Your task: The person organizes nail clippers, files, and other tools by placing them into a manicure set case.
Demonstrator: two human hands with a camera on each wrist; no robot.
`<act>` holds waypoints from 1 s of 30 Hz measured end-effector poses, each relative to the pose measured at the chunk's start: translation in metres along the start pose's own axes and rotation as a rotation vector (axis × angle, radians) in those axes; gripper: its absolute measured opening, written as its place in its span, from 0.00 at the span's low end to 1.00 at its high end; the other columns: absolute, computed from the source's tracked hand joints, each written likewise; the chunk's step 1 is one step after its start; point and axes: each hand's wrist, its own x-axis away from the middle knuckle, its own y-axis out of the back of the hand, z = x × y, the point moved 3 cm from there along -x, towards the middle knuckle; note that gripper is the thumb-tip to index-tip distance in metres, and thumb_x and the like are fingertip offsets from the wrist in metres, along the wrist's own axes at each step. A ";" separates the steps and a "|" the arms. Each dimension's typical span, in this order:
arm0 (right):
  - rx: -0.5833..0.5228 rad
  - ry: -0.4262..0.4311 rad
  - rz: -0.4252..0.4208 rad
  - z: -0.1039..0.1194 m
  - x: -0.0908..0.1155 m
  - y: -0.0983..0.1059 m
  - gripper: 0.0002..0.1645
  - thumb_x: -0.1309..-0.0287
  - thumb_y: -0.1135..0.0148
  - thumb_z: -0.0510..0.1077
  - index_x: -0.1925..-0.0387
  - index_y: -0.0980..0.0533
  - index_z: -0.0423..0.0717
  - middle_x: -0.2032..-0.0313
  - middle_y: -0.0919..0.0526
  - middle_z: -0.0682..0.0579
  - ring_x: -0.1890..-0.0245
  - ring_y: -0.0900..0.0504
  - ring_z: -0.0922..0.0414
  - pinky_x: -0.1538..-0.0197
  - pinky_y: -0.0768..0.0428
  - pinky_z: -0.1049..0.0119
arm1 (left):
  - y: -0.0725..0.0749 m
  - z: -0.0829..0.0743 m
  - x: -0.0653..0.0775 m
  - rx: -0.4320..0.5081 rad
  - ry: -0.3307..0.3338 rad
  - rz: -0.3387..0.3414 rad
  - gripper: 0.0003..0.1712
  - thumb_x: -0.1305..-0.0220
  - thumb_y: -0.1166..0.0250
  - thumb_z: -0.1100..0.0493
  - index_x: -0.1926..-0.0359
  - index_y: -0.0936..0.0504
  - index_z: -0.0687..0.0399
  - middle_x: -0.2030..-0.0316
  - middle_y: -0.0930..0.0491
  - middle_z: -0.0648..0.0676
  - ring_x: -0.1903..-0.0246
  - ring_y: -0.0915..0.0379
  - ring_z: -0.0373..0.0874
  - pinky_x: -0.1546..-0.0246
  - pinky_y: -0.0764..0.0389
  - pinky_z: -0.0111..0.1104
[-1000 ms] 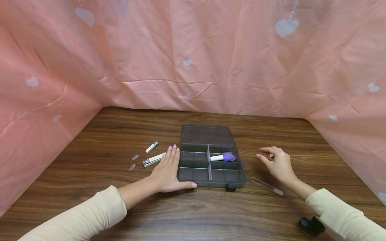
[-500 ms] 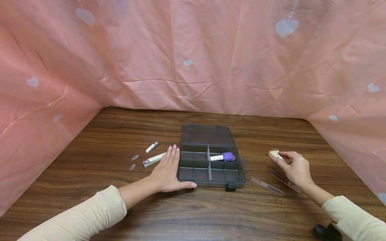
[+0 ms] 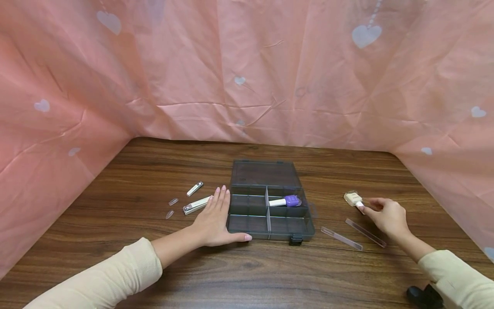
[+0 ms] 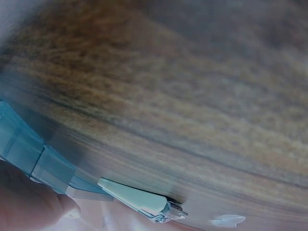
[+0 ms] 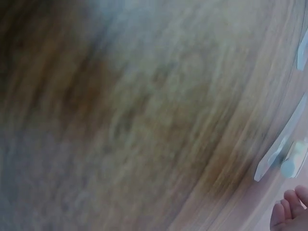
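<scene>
A dark see-through compartment box (image 3: 248,223) stands with its lid folded back. A purple nail polish bottle (image 3: 292,201) with a white cap lies in its back right compartment. My left hand (image 3: 216,221) is spread flat against the box's left side, thumb along the front edge, partly covering a large nail clipper (image 3: 194,206). To the right of the box lies a cream nail polish bottle (image 3: 353,198); my right hand (image 3: 387,216) pinches its white cap between thumb and index finger. In the right wrist view, several fingertips (image 5: 288,204) show below the bottle's cap (image 5: 288,167).
A small nail clipper (image 3: 194,188) and two clear false nail tips (image 3: 170,214) lie left of the box. Two clear, flat strips (image 3: 341,238) lie between the box and my right hand. Pink curtain (image 3: 247,64) encloses the wooden table (image 3: 247,274) at the back and sides.
My right hand has moved right, away from the box, to the cream nail polish bottle, then shifted from its body to its cap. My left hand and the box have stayed put.
</scene>
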 end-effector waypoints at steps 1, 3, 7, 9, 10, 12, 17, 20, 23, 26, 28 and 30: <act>0.007 -0.010 0.022 -0.001 0.000 0.000 0.21 0.50 0.35 0.43 0.63 0.22 0.26 0.64 0.18 0.30 0.62 0.21 0.33 0.62 0.28 0.46 | 0.000 0.000 0.000 -0.001 0.000 -0.002 0.71 0.56 0.44 0.21 0.29 0.61 0.66 0.28 0.66 0.65 0.28 0.72 0.55 0.28 0.58 0.45; 0.016 -0.020 0.057 -0.002 -0.001 0.000 0.20 0.49 0.35 0.44 0.64 0.22 0.27 0.66 0.17 0.32 0.65 0.20 0.36 0.66 0.27 0.49 | 0.000 0.000 0.000 -0.003 -0.001 -0.006 0.71 0.57 0.44 0.21 0.29 0.61 0.66 0.28 0.66 0.65 0.28 0.72 0.56 0.28 0.57 0.45; 0.014 -0.036 0.115 -0.004 -0.002 -0.001 0.19 0.51 0.34 0.45 0.66 0.20 0.30 0.71 0.16 0.36 0.72 0.19 0.45 0.71 0.27 0.56 | 0.000 0.001 -0.001 -0.007 0.000 -0.004 0.71 0.57 0.44 0.20 0.29 0.61 0.66 0.28 0.67 0.64 0.28 0.72 0.55 0.28 0.58 0.45; 0.011 -0.047 0.134 -0.004 -0.003 -0.002 0.19 0.51 0.34 0.45 0.66 0.20 0.30 0.72 0.16 0.37 0.75 0.20 0.50 0.72 0.28 0.59 | 0.000 0.001 -0.001 -0.005 -0.001 -0.005 0.71 0.57 0.44 0.20 0.29 0.61 0.66 0.28 0.67 0.64 0.28 0.72 0.55 0.28 0.58 0.45; 0.010 -0.055 0.147 -0.005 -0.004 -0.003 0.20 0.50 0.33 0.45 0.66 0.20 0.29 0.73 0.16 0.38 0.76 0.21 0.53 0.73 0.28 0.60 | 0.000 0.001 -0.001 -0.005 -0.002 -0.005 0.71 0.57 0.44 0.20 0.29 0.61 0.66 0.28 0.67 0.64 0.28 0.72 0.55 0.28 0.58 0.45; 0.010 -0.068 0.159 -0.004 -0.005 -0.003 0.20 0.51 0.33 0.45 0.66 0.21 0.29 0.74 0.16 0.39 0.77 0.23 0.57 0.74 0.29 0.62 | -0.001 0.001 0.000 -0.002 -0.003 -0.003 0.71 0.57 0.44 0.20 0.29 0.61 0.66 0.28 0.67 0.64 0.28 0.73 0.55 0.28 0.59 0.45; 0.011 -0.081 0.159 -0.004 -0.005 -0.004 0.18 0.52 0.32 0.44 0.70 0.21 0.29 0.78 0.17 0.42 0.79 0.26 0.60 0.75 0.32 0.64 | 0.000 0.001 0.000 0.002 -0.003 0.004 0.71 0.56 0.44 0.20 0.29 0.62 0.66 0.28 0.67 0.64 0.28 0.73 0.55 0.28 0.59 0.45; 0.008 -0.098 0.156 -0.005 -0.005 -0.004 0.16 0.53 0.32 0.43 0.72 0.21 0.30 0.79 0.18 0.43 0.79 0.27 0.59 0.75 0.33 0.64 | 0.000 0.000 0.000 0.003 0.000 0.010 0.71 0.56 0.45 0.20 0.29 0.62 0.65 0.28 0.68 0.64 0.27 0.73 0.54 0.28 0.60 0.44; 0.006 -0.114 0.159 -0.005 -0.005 -0.004 0.15 0.53 0.33 0.43 0.73 0.21 0.30 0.80 0.18 0.43 0.79 0.27 0.58 0.74 0.33 0.64 | 0.000 0.000 0.000 0.006 0.000 0.009 0.71 0.56 0.44 0.21 0.29 0.62 0.66 0.28 0.68 0.64 0.27 0.73 0.55 0.28 0.59 0.45; 0.010 -0.124 0.161 -0.006 -0.005 -0.004 0.15 0.52 0.34 0.42 0.73 0.21 0.30 0.80 0.18 0.43 0.78 0.26 0.57 0.73 0.33 0.63 | -0.001 0.000 0.000 0.004 -0.002 0.004 0.71 0.56 0.45 0.20 0.29 0.62 0.66 0.28 0.67 0.64 0.28 0.73 0.55 0.28 0.59 0.45; 0.010 -0.134 0.161 -0.006 -0.005 -0.003 0.15 0.51 0.35 0.42 0.72 0.21 0.30 0.80 0.18 0.43 0.77 0.26 0.56 0.72 0.33 0.62 | -0.001 0.000 0.000 0.002 -0.003 0.002 0.71 0.56 0.45 0.20 0.29 0.62 0.65 0.28 0.68 0.64 0.28 0.73 0.54 0.28 0.60 0.44; 0.008 -0.139 0.157 -0.006 -0.005 -0.003 0.15 0.49 0.36 0.42 0.71 0.21 0.29 0.79 0.18 0.42 0.76 0.25 0.54 0.71 0.33 0.61 | -0.001 0.000 0.000 0.003 -0.004 -0.004 0.71 0.57 0.45 0.20 0.29 0.61 0.66 0.28 0.67 0.64 0.28 0.73 0.55 0.28 0.59 0.44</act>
